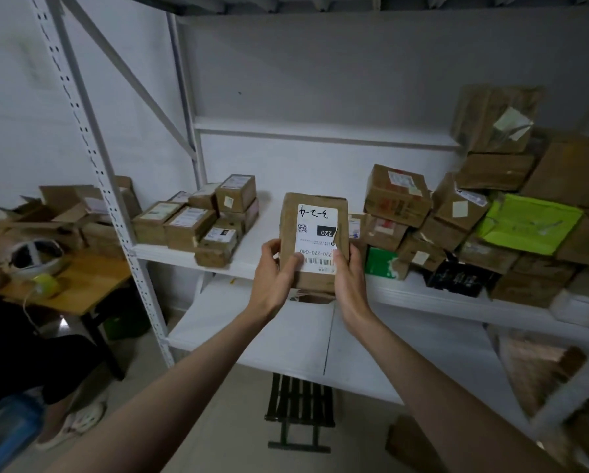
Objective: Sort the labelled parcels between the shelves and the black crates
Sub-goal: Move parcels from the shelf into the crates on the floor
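Note:
I hold a brown cardboard parcel point(312, 233) upright in front of the white shelf point(265, 230), its white label facing me and upside down. My left hand point(275, 273) grips its lower left edge, thumb on the label. My right hand point(349, 278) grips the lower right edge. A group of small labelled boxes point(197, 221) sits on the shelf to the left. A tall pile of brown parcels point(491, 206) with a bright green one point(528, 223) fills the shelf to the right. No black crate is clearly visible.
A lower white shelf board point(286, 336) lies below my hands. A dark slatted stool point(298, 404) stands on the floor under it. A wooden desk point(67, 285) with open cartons stands at left, and a seated person's legs point(47, 370) are beside it.

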The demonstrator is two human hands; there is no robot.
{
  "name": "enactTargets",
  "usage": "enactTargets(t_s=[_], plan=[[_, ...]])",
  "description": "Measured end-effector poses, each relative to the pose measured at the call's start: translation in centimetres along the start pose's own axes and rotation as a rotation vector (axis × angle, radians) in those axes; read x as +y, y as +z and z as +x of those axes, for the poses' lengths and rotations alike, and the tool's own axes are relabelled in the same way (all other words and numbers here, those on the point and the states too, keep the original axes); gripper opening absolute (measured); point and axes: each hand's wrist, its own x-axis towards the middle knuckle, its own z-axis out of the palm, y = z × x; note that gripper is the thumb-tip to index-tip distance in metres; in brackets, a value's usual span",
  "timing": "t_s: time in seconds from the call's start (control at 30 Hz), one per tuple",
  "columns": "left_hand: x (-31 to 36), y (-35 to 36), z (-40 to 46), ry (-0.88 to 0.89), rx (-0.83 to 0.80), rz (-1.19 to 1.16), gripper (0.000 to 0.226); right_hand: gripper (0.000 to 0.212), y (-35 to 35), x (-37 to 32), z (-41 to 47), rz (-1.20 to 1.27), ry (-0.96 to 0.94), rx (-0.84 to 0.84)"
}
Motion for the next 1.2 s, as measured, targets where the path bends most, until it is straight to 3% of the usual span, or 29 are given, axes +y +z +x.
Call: enactTargets(t_s=[0.13,0.23,0.33,0.6,0.73,1.2], plan=[[-1.6,-5.1,3.8,-0.029,0.008,0.089,0.062,0.025,6.3,0.8,2.0,0.0,0.041,-0.003],[-2.5,-9.0,7.0,-0.048,0.004,0.126,0.064,0.035,11.3,1.1,3.6,-0.021,0.059,-0.017],[-3.2,-12.5,10.1,-0.059,0.0,0.143,0.056,0.035,15.4,0.7,5.4,-0.036,0.058,-0.037],[-2.9,-20.0,19.5,-0.014,0.106,0.162,0.057,0.035,25.4,-2.9,12.6,-0.067,-0.009,-0.157],[-2.8,-23.0,25.4,0.032,0.182,0.188,0.054,0.024,30.3,-4.0,17.4,-0.086,-0.058,-0.207],[-5.4,-29.9,43.9,-0.005,0.26,0.278,0.052,0.044,44.3,-1.1,33.2,-0.056,-0.062,-0.325]])
